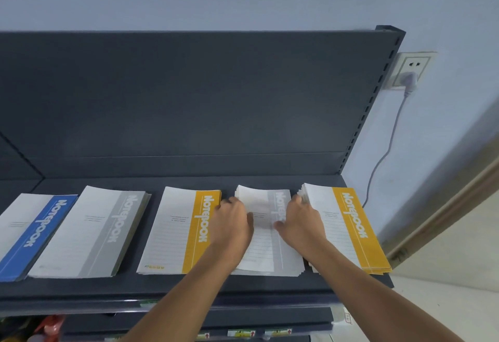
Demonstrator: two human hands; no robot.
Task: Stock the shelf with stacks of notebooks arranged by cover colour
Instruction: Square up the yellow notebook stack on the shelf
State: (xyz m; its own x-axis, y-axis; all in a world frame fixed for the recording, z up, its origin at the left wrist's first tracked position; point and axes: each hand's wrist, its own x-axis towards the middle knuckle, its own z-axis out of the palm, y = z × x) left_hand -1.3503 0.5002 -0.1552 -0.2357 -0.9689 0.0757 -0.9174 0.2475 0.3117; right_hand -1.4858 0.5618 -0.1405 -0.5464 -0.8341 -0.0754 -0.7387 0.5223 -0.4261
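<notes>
Head view. We log a dark grey metal shelf (189,285) carrying five stacks in a row. From the left they are a blue-banded notebook stack (32,233), a grey-banded notebook stack (89,231), a yellow-banded notebook stack (172,231), a second grey-banded stack (267,247) and a second yellow-banded stack (348,225). Our left hand (233,224) and right hand (302,223) clasp the second grey-banded stack by its sides, thumbs on the cover and fingers down the edges. Its far end is blurred. A white wall socket (415,61) sits right of the shelf.
</notes>
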